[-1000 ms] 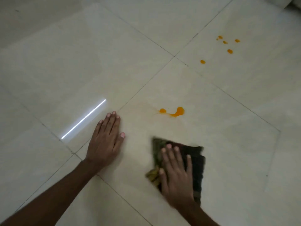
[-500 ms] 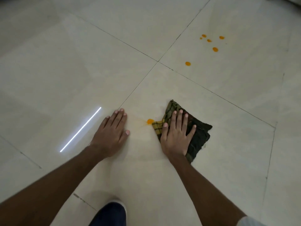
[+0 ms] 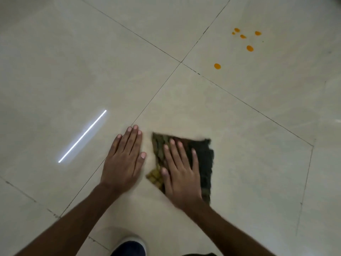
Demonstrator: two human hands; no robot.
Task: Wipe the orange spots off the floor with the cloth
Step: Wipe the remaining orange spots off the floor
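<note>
A dark green and yellow checked cloth (image 3: 203,159) lies folded flat on the beige tiled floor (image 3: 239,145). My right hand (image 3: 180,169) presses flat on its left half, fingers spread. Just to its left, my left hand (image 3: 124,159) rests palm down on the bare tile, holding nothing. No orange shows near the cloth. On the far right tile lie several orange spots: one single drop (image 3: 217,66), a larger drop (image 3: 250,48), and a small cluster (image 3: 242,34) beyond it, well away from both hands.
A bright white streak of reflected light (image 3: 82,136) crosses the tile left of my left hand. Dark grout lines meet at a corner (image 3: 181,62) ahead. The toe of a dark shoe with a white rim (image 3: 129,246) shows at the bottom edge.
My right hand pushed the cloth forward over the near orange splash, then drew it back; that splash and the last drop beside it no longer show. The left hand stayed planted.
</note>
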